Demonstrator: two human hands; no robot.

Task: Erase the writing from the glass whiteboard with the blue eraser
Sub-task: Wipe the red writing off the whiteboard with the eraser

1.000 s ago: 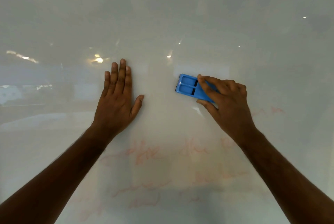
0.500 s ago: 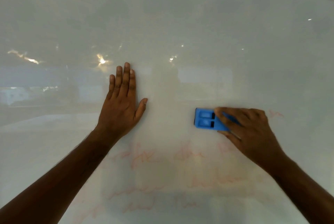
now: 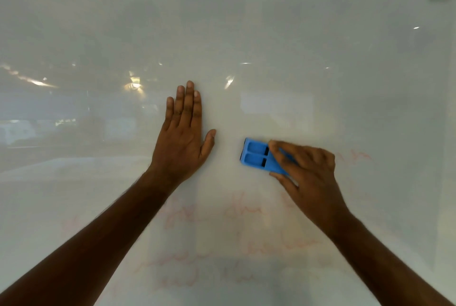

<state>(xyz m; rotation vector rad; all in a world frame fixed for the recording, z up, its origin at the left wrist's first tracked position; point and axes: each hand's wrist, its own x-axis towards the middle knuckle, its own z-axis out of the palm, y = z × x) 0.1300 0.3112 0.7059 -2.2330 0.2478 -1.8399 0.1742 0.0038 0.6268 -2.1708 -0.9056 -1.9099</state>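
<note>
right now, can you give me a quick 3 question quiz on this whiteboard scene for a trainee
1. True or false: the left hand grips the blue eraser.
2. Multiple choice: where does most of the faint red writing that remains on the glass whiteboard lie? A) above both hands B) below the hands C) only at the far left edge
3. Fill in: the right hand holds the eraser with its fingers on top and its ___ along the lower edge.

Key
1. False: the left hand lies flat on the glass with straight fingers; the right hand holds the eraser.
2. B
3. thumb
</note>
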